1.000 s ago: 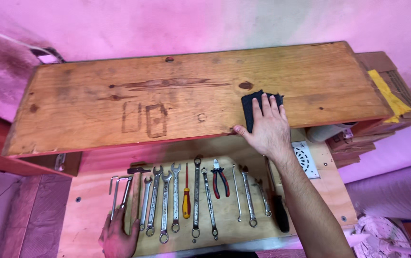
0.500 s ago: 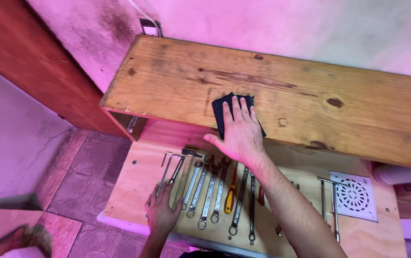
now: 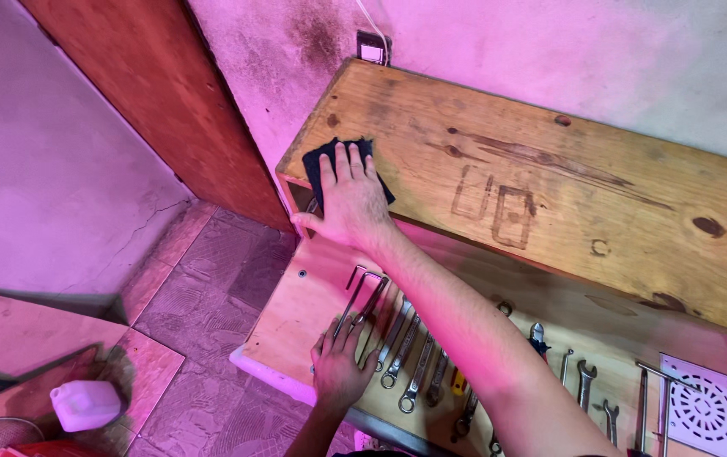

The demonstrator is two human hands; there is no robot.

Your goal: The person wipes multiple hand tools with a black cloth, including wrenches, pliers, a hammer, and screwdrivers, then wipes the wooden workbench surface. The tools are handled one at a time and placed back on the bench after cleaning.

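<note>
The right hand (image 3: 348,203) lies flat, fingers spread, pressing a dark, folded square cloth (image 3: 323,166) onto the top of a long, varnished wooden shelf board (image 3: 549,178). The cloth sits at the left end of that board, just beside its front corner, with the thumb hanging over the front edge. The hand does not clench; it pins the cloth under the palm and fingers.

The left hand (image 3: 340,366) rests below the board on a pale plywood tabletop (image 3: 283,326), palm down and released, holding nothing; its fingertips touch the leftmost of a row of steel spanners (image 3: 406,355) and bent hex keys (image 3: 362,292) laid side by side. Farther right of the board's middle, on the same tabletop, lie red-handled pliers (image 3: 537,337) and a white round-patterned drain grate (image 3: 706,412).

As a judgement, the wiping has reached the far-left end of the board. The grain looks evenly clean along its length, though dark knots, a long streak and faint pencilled outlines remain, which seem to be marks in the wood rather than dirt. Whether the corner under the cloth is finished cannot be told. A white plastic jug (image 3: 84,404) stands on the tiled floor (image 3: 203,296), well left of the board.
</note>
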